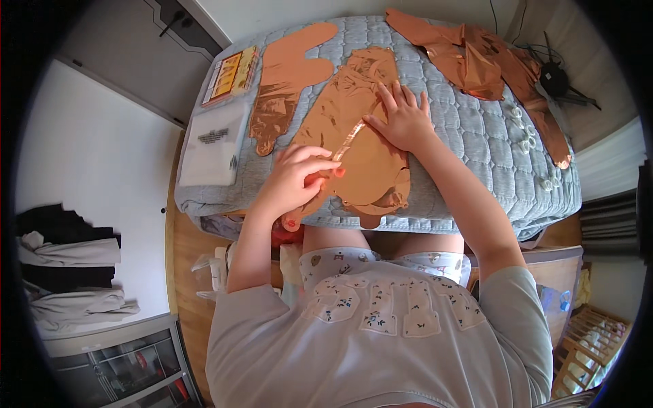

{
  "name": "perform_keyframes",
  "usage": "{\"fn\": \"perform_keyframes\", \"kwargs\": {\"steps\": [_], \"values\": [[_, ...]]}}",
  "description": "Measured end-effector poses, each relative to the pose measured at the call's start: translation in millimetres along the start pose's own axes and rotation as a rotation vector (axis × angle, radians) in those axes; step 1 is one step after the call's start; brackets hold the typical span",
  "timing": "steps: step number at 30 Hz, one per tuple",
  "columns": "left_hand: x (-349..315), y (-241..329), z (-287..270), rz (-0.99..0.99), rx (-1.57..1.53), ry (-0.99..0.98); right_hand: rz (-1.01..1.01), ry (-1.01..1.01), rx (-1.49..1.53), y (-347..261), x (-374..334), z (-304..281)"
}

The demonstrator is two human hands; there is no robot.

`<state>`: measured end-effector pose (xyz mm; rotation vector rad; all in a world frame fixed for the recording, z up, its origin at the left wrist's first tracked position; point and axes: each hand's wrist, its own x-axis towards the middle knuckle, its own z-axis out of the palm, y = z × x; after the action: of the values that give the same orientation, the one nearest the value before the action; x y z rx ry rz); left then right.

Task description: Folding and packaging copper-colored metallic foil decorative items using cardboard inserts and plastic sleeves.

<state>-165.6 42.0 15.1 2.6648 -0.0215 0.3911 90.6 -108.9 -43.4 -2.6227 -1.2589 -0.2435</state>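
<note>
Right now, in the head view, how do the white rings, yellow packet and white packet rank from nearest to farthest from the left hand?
1. White packet: left of the left hand.
2. Yellow packet: left, beyond the white one.
3. White rings: far right.

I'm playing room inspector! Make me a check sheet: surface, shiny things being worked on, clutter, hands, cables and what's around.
Surface: quilted grey-blue bedding.
Shiny things: copper foil shape under the hands, with a narrow foil strip across it; smooth foil piece to its left, crumpled foil far right.
Clutter: printed packet, whitish plastic bag, small white loops.
Hands: right hand spread on the foil; left hand curled at the strip's lower end, grip unclear.
Cables: thin dark cords by the back wall.
Surroundings: grey door, clothes, wooden rack.
</note>
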Motion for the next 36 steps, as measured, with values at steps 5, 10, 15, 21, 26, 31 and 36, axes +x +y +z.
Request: {"fn": "perform_keyframes", "kwargs": {"steps": [5, 10, 15, 21, 26, 31, 36], "values": [[2, 4, 5, 0.041, -0.022, -0.019, 0.000, -0.014, -0.004, -2, 0, -3], [17, 5, 12, 0.015, -0.155, -0.041, 0.009, -0.024, -0.003, -2, 0, -6], [39, 26, 18, 0.227, -0.132, 0.105, -0.009, -0.056, 0.007, -4, -1, -10], [55, 32, 41, 0.289, -0.245, -0.106, -0.024, -0.028, 0.012, -1, -1, -5], [52, 31, 48, 0.180, -0.307, -0.128, -0.020, -0.007, 0.013, 2, 0, 0], [44, 22, 43, 0.069, -0.053, -0.044, -0.027, -0.004, 0.007, 1, 1, -3], [44, 10, 39, 0.088, 0.106, -0.142, -0.015, -0.054, 0.002, 0, 2, -6]]}}
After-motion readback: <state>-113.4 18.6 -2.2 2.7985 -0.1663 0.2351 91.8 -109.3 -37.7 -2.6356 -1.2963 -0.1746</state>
